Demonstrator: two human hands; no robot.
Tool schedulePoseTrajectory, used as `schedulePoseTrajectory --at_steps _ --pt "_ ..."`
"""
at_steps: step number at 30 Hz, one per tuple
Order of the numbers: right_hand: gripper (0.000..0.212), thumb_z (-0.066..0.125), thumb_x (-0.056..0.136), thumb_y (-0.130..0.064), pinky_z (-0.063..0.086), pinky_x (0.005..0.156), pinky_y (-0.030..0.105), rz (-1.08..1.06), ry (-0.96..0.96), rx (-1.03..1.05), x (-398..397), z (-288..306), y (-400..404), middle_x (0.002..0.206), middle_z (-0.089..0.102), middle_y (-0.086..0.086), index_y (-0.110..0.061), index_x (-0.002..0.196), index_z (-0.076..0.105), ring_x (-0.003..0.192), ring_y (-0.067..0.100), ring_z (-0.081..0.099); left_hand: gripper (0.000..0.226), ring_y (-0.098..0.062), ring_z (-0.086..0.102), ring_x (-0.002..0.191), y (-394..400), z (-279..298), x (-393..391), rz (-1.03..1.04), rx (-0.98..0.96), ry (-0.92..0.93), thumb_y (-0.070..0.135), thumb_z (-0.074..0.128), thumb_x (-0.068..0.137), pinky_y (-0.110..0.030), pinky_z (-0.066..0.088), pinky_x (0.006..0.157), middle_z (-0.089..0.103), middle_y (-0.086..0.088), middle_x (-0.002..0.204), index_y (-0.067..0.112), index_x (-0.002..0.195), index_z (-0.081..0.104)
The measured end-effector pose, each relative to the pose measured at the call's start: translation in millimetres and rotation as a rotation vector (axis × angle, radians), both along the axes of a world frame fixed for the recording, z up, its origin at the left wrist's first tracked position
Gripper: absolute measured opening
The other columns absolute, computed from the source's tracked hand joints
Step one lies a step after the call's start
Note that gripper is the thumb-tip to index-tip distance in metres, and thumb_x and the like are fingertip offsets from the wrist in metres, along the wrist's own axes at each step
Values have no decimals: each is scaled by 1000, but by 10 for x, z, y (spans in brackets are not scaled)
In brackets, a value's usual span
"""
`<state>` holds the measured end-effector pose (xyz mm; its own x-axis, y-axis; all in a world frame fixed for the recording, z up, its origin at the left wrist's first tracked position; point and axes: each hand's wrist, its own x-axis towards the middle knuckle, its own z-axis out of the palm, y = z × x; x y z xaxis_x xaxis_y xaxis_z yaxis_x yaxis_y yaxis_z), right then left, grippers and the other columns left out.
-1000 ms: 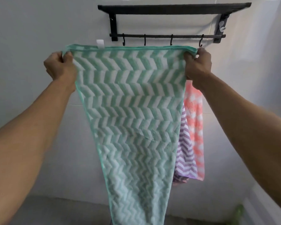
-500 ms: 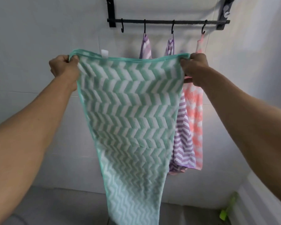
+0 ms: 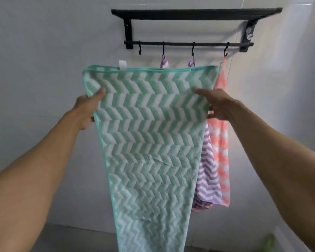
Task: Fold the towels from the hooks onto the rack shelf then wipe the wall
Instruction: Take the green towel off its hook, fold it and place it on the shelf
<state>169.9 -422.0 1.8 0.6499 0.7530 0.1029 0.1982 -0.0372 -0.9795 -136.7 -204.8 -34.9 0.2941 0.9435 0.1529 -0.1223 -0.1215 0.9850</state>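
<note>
A green and white chevron towel (image 3: 149,142) hangs spread out in front of me. My left hand (image 3: 88,108) pinches its left edge a little below the top corner, thumb on the front. My right hand (image 3: 216,104) holds the right edge at about the same height, thumb on the front, fingers behind. Above on the wall is the black rack (image 3: 195,14) with its shelf and hook rail (image 3: 189,44). A purple striped towel (image 3: 206,179) and a pink checked towel (image 3: 221,142) hang from the hooks behind the green one.
The white tiled wall (image 3: 44,51) fills the background. The leftmost hook (image 3: 139,50) holds nothing. A grey floor strip (image 3: 71,237) runs along the bottom, with a blurred green object (image 3: 269,242) at the lower right.
Both hands have slid down from the towel's top corners to its side edges, and moved closer together. The view has tilted up, bringing the shelf back in.
</note>
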Motion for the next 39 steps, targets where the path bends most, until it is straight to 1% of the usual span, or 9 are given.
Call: schedulePoseTrajectory --at_steps 9,13,16,19,22,25,28,35,39 --pt "38 70 94 -35 63 70 38 -10 95 -215 181 -550 -111 102 76 15 0 108 69 79 27 75 53 -28 74 87 -44 -674 50 11 -280 120 41 85 75 -44 59 81 76 -17 99 -1 105 70" --pt "62 69 86 -54 59 89 49 74 315 75 214 -181 -123 111 75 16 -4 124 67 97 32 74 69 -26 74 98 32 -187 84 -155 -202 -139 55 82 65 -44 59 84 76 -11 111 8 114 71" --pt "62 67 83 -47 53 98 50 314 324 -50 140 -565 -366 121 72 16 -6 129 65 109 34 70 77 -29 72 102 -148 -617 -48 -418 -210 47 48 90 61 -42 61 82 70 -17 123 4 121 70" --pt "65 84 74 -23 52 99 58 339 278 -227 212 -1156 -517 120 72 19 -2 132 61 107 37 70 51 -23 76 79 -415 -1315 -138 -323 -279 221 31 81 77 -37 61 74 72 -22 114 -3 113 69" --pt "96 98 52 -39 57 93 53 289 282 -132 319 -1088 -458 119 71 22 3 131 61 103 37 72 27 -18 74 65 -412 -1215 -9 -184 -283 105 25 70 91 -32 60 64 77 -17 95 -1 98 68" --pt "75 69 83 -53 55 94 46 366 421 136 268 -759 -415 129 67 19 -4 138 58 115 35 66 35 -25 76 85 -242 -717 123 -185 -288 -175 30 69 92 -39 62 69 78 -13 98 0 107 67" --pt "86 87 69 -47 48 104 54 506 366 -23 162 -979 -462 135 64 16 -9 140 56 124 36 61 55 -32 72 103 -104 -721 120 -113 -342 -226 40 79 80 -50 57 89 75 -15 112 3 120 68" --pt "47 67 91 -22 50 103 54 368 352 0 41 -1011 -325 128 67 22 4 130 60 115 39 67 60 -30 71 105 11 -558 -58 -265 -269 -304 38 78 81 -45 62 75 71 -17 122 2 127 64" --pt "49 67 89 -29 54 96 52 302 387 92 140 -769 -250 124 69 21 -1 128 63 111 38 68 91 -34 70 109 -179 -914 -218 -531 -196 -20 35 103 37 -47 61 83 66 -20 129 1 117 73"
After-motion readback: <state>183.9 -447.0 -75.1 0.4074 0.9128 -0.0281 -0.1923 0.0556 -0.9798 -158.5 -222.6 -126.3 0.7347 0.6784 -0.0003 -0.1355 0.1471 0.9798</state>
